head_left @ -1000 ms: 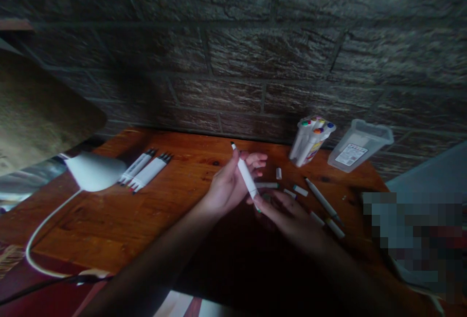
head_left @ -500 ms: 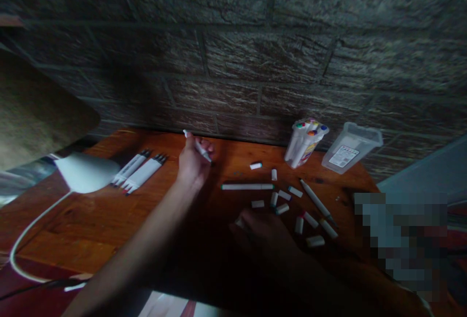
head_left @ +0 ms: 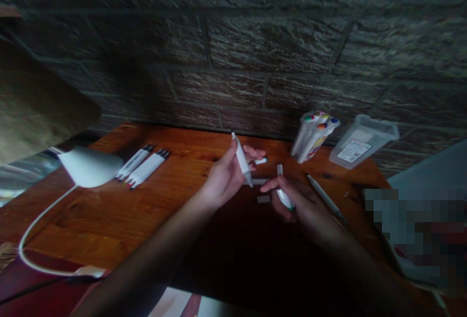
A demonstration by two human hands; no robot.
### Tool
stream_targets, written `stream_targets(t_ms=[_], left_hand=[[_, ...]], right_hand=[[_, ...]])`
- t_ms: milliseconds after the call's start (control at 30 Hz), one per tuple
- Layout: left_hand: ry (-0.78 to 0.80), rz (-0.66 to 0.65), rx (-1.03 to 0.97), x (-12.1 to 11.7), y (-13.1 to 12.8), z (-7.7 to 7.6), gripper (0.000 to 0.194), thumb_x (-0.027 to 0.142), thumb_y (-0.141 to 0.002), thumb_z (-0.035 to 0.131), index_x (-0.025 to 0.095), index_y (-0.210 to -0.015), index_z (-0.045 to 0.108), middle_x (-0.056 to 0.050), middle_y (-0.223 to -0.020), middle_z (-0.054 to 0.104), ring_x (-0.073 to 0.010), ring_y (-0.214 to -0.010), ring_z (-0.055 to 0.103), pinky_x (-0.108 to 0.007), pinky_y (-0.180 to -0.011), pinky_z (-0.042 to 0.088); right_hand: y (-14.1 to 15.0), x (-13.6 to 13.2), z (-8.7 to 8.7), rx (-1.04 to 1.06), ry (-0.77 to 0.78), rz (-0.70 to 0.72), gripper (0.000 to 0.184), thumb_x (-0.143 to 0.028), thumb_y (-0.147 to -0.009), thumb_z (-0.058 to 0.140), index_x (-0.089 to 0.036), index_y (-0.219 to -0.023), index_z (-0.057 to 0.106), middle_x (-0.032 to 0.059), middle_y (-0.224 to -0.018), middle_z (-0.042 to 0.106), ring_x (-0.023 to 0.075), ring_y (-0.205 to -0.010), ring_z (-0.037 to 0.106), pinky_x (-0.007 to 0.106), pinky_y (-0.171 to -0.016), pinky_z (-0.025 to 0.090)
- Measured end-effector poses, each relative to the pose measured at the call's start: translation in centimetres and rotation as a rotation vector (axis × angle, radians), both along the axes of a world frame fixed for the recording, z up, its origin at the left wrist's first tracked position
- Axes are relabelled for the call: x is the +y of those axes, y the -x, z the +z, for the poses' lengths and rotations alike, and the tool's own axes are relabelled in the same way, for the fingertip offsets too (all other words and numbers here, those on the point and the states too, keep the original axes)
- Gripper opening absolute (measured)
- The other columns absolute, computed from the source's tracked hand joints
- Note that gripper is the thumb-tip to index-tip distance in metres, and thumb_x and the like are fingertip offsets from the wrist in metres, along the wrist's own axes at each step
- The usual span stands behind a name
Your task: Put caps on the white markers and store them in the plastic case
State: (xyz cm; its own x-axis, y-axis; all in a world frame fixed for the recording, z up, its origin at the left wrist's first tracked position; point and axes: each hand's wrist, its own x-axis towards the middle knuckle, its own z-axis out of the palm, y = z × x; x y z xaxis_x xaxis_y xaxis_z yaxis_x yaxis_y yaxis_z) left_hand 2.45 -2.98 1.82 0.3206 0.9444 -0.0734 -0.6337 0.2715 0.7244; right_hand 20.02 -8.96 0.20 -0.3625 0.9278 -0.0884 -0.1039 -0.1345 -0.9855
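My left hand point(head_left: 222, 176) grips an uncapped white marker point(head_left: 242, 158) between thumb and palm, its fingers partly stretched to the right. My right hand point(head_left: 297, 197) is over the spot with the loose caps and holds a white marker cap point(head_left: 285, 200) with a green end. Between both hands lies another white marker point(head_left: 260, 181), partly covered. A loose cap point(head_left: 263, 199) lies left of my right fingers, and a second cap point(head_left: 279, 169) shows just above them. The teal-ended cap point(head_left: 261, 160) is by my left fingertips. Other caps are hidden under my right hand.
A clear case of markers point(head_left: 312, 137) and a clear container point(head_left: 361, 144) stand by the brick wall. An uncapped marker point(head_left: 324, 195) lies at right. Several dark-tipped markers point(head_left: 146, 168) lie at left, beside a white lamp base point(head_left: 91, 168) with its cord.
My left hand has moved right with its marker. My right hand has moved up and right over the caps, and a green-ended cap now shows in its fingers.
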Motion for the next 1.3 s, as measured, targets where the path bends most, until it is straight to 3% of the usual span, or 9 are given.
stream_targets(t_ms=[133, 267, 367, 467, 667, 767, 867, 1067, 1300], left_hand=[[-0.239, -0.155, 0.206, -1.2, -0.8, -1.0, 0.046, 0.053, -0.096, 0.052, 0.014, -0.086, 0.074, -0.011, -0.107, 0.073, -0.0213, -0.101, 0.067, -0.030, -0.090, 0.050], [-0.362, -0.307, 0.411, -1.9, -1.0, -1.6, 0.050, 0.059, -0.096, 0.047, 0.018, -0.103, 0.074, -0.010, -0.109, 0.072, -0.0220, -0.098, 0.068, -0.031, -0.086, 0.051], [-0.514, -0.177, 0.603, -1.8, -0.6, -1.5, 0.049, 0.054, -0.099, 0.043, 0.018, -0.101, 0.075, -0.009, -0.100, 0.073, -0.0202, -0.093, 0.067, -0.029, -0.085, 0.048], [-0.745, -0.034, 0.874, -1.3, 0.1, -1.7, 0.028, 0.042, -0.094, 0.058, 0.020, -0.094, 0.077, -0.005, -0.089, 0.073, -0.0190, -0.084, 0.064, -0.026, -0.081, 0.045], [-1.100, -0.236, 1.222, -1.0, 0.7, -4.0, 0.013, 0.035, -0.086, 0.071, 0.026, -0.092, 0.077, -0.006, -0.093, 0.073, -0.0239, -0.085, 0.064, -0.031, -0.082, 0.043], [-1.106, -0.260, 1.298, -1.1, 0.6, -4.5, 0.013, 0.030, -0.090, 0.065, 0.025, -0.096, 0.076, -0.007, -0.099, 0.073, -0.0237, -0.091, 0.064, -0.031, -0.087, 0.043], [-1.015, -0.256, 1.285, -1.4, 0.3, -3.8, 0.015, 0.032, -0.093, 0.063, 0.025, -0.099, 0.075, -0.005, -0.099, 0.074, -0.0217, -0.093, 0.065, -0.029, -0.088, 0.043], [-0.612, -0.314, 0.840, -2.3, -0.8, -2.0, 0.018, 0.030, -0.095, 0.060, 0.022, -0.107, 0.070, -0.003, -0.092, 0.074, -0.0133, -0.072, 0.067, -0.021, -0.065, 0.050], [-0.594, -0.290, 0.814, -2.5, -1.0, -2.5, 0.016, 0.025, -0.092, 0.064, 0.020, -0.105, 0.070, -0.002, -0.094, 0.073, -0.0132, -0.080, 0.069, -0.023, -0.076, 0.054]], right_hand=[[0.3, -0.1, 0.0, -0.042, -0.039, 0.033, 0.041, -0.057, -0.092, 0.055, -0.018, -0.093, 0.068, -0.0085, -0.051, 0.040, 0.0079, -0.047, 0.031, 0.023, -0.047, 0.024], [-0.3, -0.1, 0.0, -0.083, 0.011, 0.044, 0.035, -0.053, -0.084, 0.068, -0.018, -0.089, 0.069, -0.0063, -0.055, 0.048, 0.0077, -0.049, 0.037, 0.023, -0.048, 0.026], [-1.7, 0.3, 0.9, 0.009, 0.071, -0.040, 0.034, -0.052, -0.078, 0.071, -0.019, -0.083, 0.066, -0.0076, -0.052, 0.044, 0.0070, -0.044, 0.031, 0.023, -0.043, 0.023], [-3.7, 1.0, 2.2, 0.098, 0.050, -0.224, 0.026, -0.046, -0.073, 0.068, -0.022, -0.076, 0.060, -0.0112, -0.046, 0.031, 0.0062, -0.040, 0.020, 0.023, -0.040, 0.017], [-6.6, 0.8, 2.1, 0.068, 0.026, -0.386, 0.019, -0.042, -0.074, 0.065, -0.024, -0.077, 0.059, -0.0096, -0.048, 0.032, 0.0076, -0.041, 0.022, 0.023, -0.038, 0.017], [-6.5, 0.4, 0.9, 0.058, 0.040, -0.453, 0.028, -0.048, -0.076, 0.070, -0.022, -0.081, 0.066, -0.0073, -0.050, 0.041, 0.0068, -0.041, 0.028, 0.022, -0.037, 0.018], [-5.8, 0.0, 0.3, -0.057, -0.037, -0.515, 0.032, -0.052, -0.079, 0.073, -0.020, -0.077, 0.070, -0.0019, -0.058, 0.057, 0.0081, -0.046, 0.044, 0.021, -0.040, 0.030], [-4.4, -1.5, 0.7, -0.355, -0.443, -0.603, 0.015, -0.039, -0.087, 0.070, -0.025, -0.084, 0.075, 0.0029, -0.080, 0.075, 0.0184, -0.073, 0.070, 0.031, -0.068, 0.057], [-4.3, -2.1, 0.9, -0.579, -0.761, -0.532, 0.007, -0.024, -0.091, 0.066, -0.024, -0.091, 0.073, 0.0023, -0.092, 0.076, 0.0176, -0.082, 0.073, 0.029, -0.074, 0.060]])
